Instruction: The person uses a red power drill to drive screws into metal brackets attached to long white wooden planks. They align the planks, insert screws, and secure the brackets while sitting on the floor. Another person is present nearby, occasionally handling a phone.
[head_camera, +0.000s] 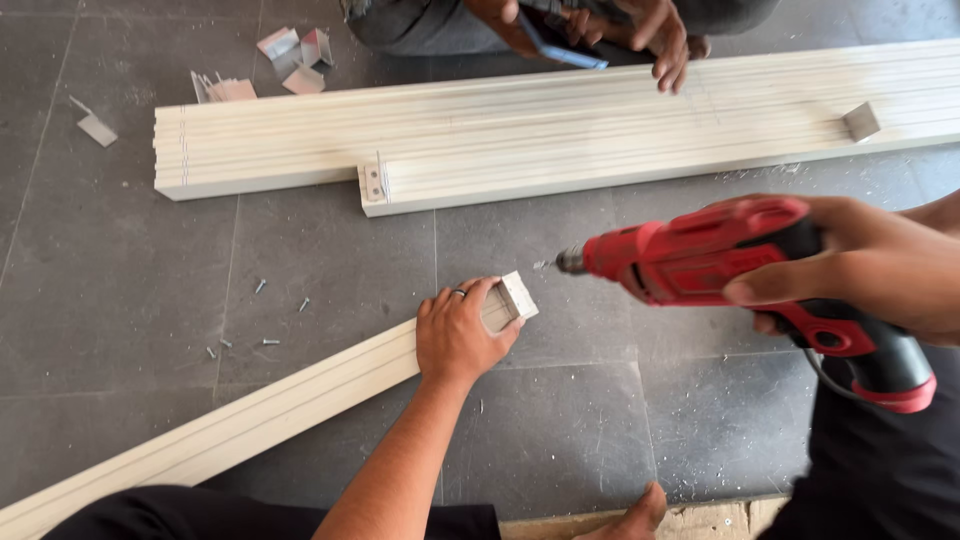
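On a grey tiled floor (330, 260), the left hand (458, 335) grips the end of a white ribbed profile (250, 420), fingers wrapped over it, while the right hand (880, 265) clasps a red power drill (740, 275), its bit near that end.

- The left hand (455, 335) is pressing a cream profile (250, 420), looking smooth, matt, coated metal.
- The right hand (870, 265) is gripping a drill (720, 265), showing glossy red plastic and black grip.
- The floor tiles (330, 260) are looking matt, dark grey, dusty.
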